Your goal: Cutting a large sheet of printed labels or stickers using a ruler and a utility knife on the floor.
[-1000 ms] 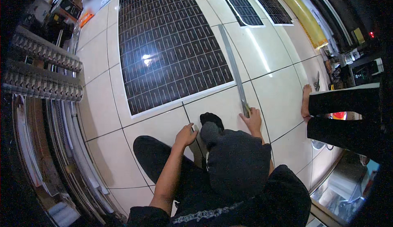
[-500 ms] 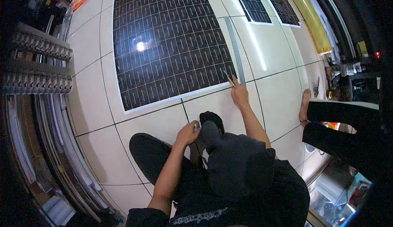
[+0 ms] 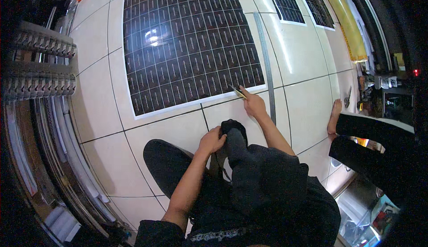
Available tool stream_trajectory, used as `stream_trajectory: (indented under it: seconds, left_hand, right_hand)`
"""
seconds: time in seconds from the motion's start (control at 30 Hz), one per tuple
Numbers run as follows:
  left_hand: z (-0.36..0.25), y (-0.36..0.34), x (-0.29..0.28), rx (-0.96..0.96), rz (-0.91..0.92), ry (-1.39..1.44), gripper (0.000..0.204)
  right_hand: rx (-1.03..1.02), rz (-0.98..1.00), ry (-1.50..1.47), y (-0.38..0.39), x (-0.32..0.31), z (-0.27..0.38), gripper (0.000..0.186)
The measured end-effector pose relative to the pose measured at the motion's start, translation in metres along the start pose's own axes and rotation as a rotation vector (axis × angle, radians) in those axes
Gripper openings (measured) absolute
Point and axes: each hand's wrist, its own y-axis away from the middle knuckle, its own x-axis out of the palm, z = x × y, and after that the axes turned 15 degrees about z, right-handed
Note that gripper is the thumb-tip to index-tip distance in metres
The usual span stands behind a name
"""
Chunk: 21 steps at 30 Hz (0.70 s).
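Observation:
In my right hand (image 3: 256,104) is a slim yellow cutter knife (image 3: 240,92), held between closed fingers. Its dark tip lies over the near edge of a large dark printed sheet (image 3: 187,46), close to the sheet's near right corner. White lines divide this sheet into many small labels, and a white margin frames it. A long steel ruler (image 3: 264,51) lies on the floor along the sheet's right side, passing beside my right wrist. My left hand (image 3: 211,141) is closed next to my dark-covered foot (image 3: 233,125); what its fingers hold, if anything, is hidden.
Two smaller printed sheets (image 3: 285,2) (image 3: 314,4) lie far right beside a yellow roll (image 3: 347,28). Another person's bare foot (image 3: 334,117) and dark trouser legs stand at the right. Rolls and long tubes (image 3: 67,144) line the left. Pale tiles (image 3: 98,109) cover the floor.
My right hand has moved left along the sheet's near edge with the cutter knife, away from the corner. My left hand has shifted up and right, against my foot. The whole view has tilted slightly.

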Motion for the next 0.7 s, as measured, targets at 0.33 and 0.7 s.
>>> stream_trajectory:
  seconds: [0.33,0.7]
  left_hand:
    - [0.001,-0.002,-0.003,-0.017,-0.014,-0.003,0.051]
    - [0.0,0.006,-0.005,-0.06,-0.071,-0.03,0.049]
  right_hand:
    - [-0.114,0.087,0.03,-0.013,-0.003,0.051,0.065]
    - [-0.14,0.158,0.099,-0.012,0.017,0.087,0.067]
